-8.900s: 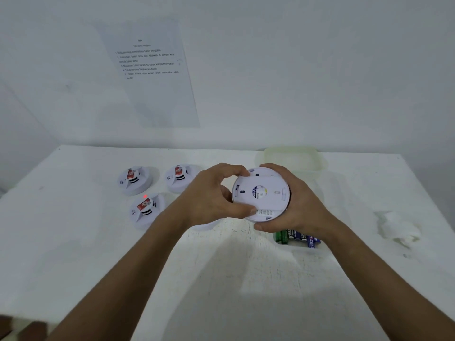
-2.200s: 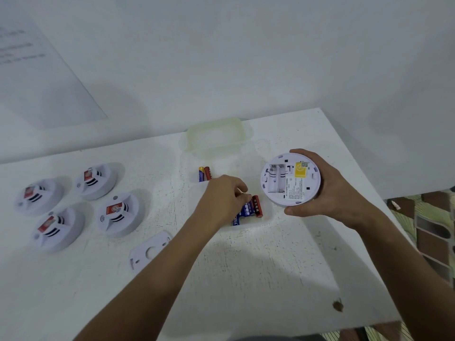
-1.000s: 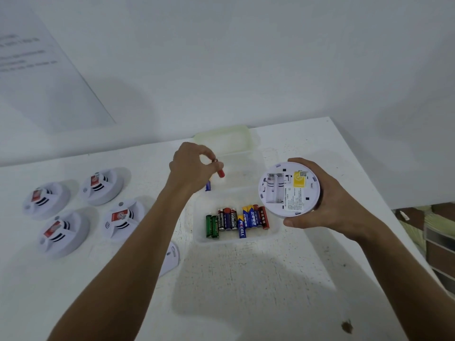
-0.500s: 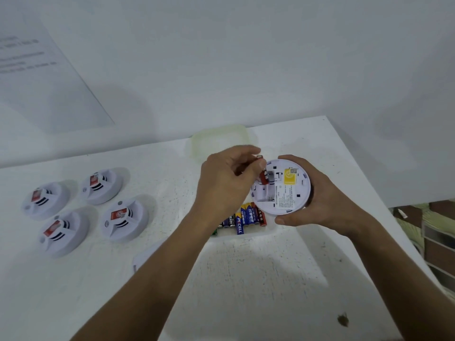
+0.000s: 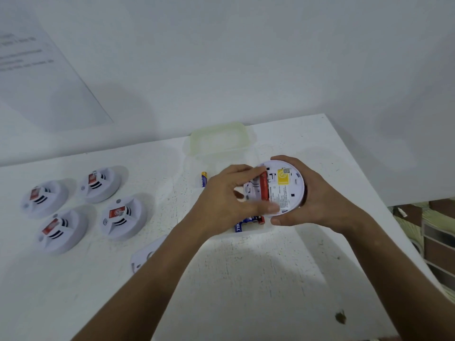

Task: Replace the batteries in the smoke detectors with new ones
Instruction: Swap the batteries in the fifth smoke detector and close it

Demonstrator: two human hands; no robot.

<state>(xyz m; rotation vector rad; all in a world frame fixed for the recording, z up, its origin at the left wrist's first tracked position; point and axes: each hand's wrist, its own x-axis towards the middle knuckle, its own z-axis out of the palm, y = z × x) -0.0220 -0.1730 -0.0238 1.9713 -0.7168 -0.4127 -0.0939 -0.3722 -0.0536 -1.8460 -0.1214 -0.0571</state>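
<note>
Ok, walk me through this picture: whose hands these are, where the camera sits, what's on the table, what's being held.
No machine here: a person works bare-handed, filmed by a camera worn on the head, looking down. The right hand grips an opened smoke detector, back side up. The left hand presses a red battery into its compartment. On the white table sit four more detectors, a loose battery, a detached cover plate, spare batteries partly hidden under the hands, and a pale plastic lid.

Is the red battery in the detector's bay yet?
In: the red battery lies lengthwise in the held detector; the left hand touches it. Fully seated: cannot tell.
</note>
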